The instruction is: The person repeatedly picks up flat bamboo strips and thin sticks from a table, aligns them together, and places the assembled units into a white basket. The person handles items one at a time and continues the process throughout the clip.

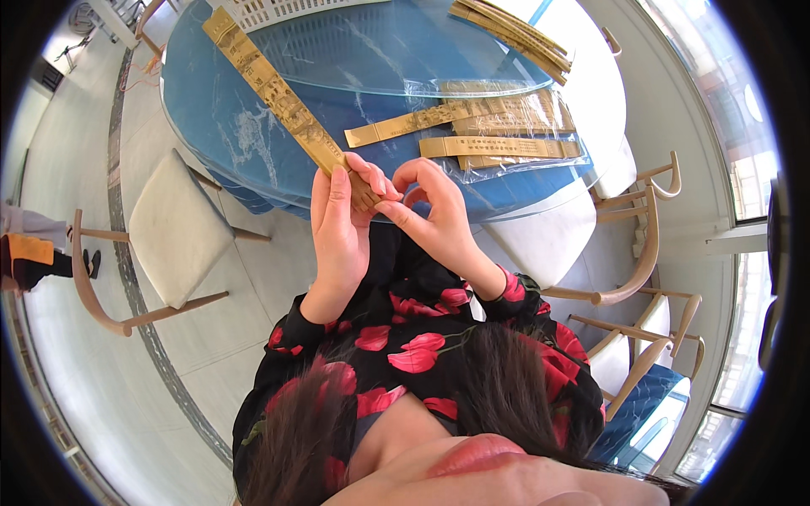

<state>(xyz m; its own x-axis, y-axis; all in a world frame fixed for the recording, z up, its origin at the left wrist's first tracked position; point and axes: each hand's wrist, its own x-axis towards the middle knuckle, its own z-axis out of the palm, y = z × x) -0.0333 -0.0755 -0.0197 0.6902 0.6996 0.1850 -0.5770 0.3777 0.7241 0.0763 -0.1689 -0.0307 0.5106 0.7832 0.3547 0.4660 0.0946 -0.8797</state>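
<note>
A long, flat gold paper strip (268, 84) with dark printed pictures slants from the table's far left down to my hands. My left hand (342, 221) is closed round its near end, thumb on top and fingers curled over it. My right hand (440, 221) pinches the strip's near tip between thumb and forefinger, close to the left fingertips. Just beyond my hands, a similar gold strip (388, 129) lies on the table, partly over a clear plastic bag (557, 110) with several more strips. Another gold strip (498, 148) lies across the bag's near side.
The table (211, 139) has a blue marbled top and a raised round glass plate. A bundle of gold strips (516, 35) lies at the far right, a white slotted basket (291, 12) at the far edge. Chairs (181, 228) stand on both sides. Someone's leg (55, 264) shows at far left.
</note>
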